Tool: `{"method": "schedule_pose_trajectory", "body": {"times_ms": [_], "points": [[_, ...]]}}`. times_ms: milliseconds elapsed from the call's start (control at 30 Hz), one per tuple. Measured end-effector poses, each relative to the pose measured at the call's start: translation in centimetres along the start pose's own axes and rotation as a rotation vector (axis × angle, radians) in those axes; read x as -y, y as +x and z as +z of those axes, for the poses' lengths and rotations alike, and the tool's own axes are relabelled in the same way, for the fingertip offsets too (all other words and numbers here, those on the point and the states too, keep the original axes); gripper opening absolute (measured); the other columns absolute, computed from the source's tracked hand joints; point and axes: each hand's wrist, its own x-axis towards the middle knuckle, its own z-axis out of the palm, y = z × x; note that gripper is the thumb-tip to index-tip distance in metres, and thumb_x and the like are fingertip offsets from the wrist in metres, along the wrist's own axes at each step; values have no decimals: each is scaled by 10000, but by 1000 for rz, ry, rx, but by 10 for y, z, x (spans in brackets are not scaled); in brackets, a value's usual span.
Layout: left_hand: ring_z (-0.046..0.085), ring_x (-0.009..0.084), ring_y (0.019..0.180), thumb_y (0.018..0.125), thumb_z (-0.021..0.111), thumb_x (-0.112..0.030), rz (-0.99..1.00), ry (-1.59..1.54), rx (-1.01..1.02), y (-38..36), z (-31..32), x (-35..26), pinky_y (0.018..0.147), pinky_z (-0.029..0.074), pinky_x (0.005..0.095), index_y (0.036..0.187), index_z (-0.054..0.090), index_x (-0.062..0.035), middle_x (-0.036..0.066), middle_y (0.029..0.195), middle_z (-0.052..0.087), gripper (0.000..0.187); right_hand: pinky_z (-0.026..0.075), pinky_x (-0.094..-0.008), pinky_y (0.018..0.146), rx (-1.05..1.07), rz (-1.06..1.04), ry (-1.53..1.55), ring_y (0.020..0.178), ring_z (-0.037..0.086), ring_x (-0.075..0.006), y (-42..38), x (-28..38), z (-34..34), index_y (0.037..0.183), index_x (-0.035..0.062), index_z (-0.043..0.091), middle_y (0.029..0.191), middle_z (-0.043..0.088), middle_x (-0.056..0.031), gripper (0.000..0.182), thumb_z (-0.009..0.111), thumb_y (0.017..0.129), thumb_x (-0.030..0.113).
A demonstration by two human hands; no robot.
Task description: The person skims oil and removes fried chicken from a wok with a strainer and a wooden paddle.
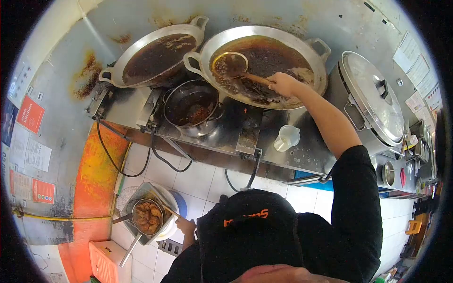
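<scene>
My right hand point(282, 86) is closed round the wooden handle point(256, 79) of a round skimmer point(230, 64), whose mesh sits in the dark bubbling oil of the right wok point(320, 70). Low on the left, my left hand point(187, 226) grips a wooden handle point(171, 212) that runs to the strainer and container; the tool's far end is hard to make out. Brown fried pieces point(147, 218) fill a metal strainer over a grey container point(137, 194). The strainer's own metal handle point(130, 249) points down and left.
Another wok point(118, 78) of dark oil stands at the back left. In front are a deep pot point(188, 128) and a clear jug point(288, 137). A large lidded pot point(373, 101) is on the right. Cables point(155, 159) hang below the counter. An orange box point(104, 264) stands lower left.
</scene>
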Motion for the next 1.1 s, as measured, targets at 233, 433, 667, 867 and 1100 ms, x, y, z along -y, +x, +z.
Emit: {"method": "schedule_pose_trajectory", "body": {"times_ms": [233,433,667,867,1100], "points": [[555,264,823,728,653,-266,-477,-688,758,11,21,43,731,452,374,1065,526,-1,110,901,564,447,426,-370,565,-42,-38,213,553,517,-206,-11,8,-2,866,-16,558,616,525,-113,182,515,834,159],[551,233,721,774,601,-289,20,-423,579,12,29,67,662,453,362,1007,550,-6,92,791,557,371,406,-343,555,-38,-66,232,544,490,-182,-19,8,-6,825,-10,545,577,493,-74,160,520,820,148],[545,196,601,826,541,-316,571,-118,367,-1,36,81,582,454,348,940,577,-12,71,662,549,327,384,-298,512,69,6,460,531,465,-118,-41,20,-21,925,7,610,581,492,-19,178,524,841,139],[381,188,308,851,491,-415,-563,-889,732,-50,-81,-30,306,305,300,576,485,-71,54,443,409,441,361,-263,502,1,75,674,533,424,-71,-55,58,-43,1060,10,589,588,454,10,258,526,842,134],[360,153,330,841,529,-447,-202,-836,687,-26,3,30,311,282,283,604,491,-61,41,466,405,454,457,-388,634,-438,-248,168,664,603,-299,-59,131,-29,1087,13,573,696,599,-157,289,533,819,112]]}}
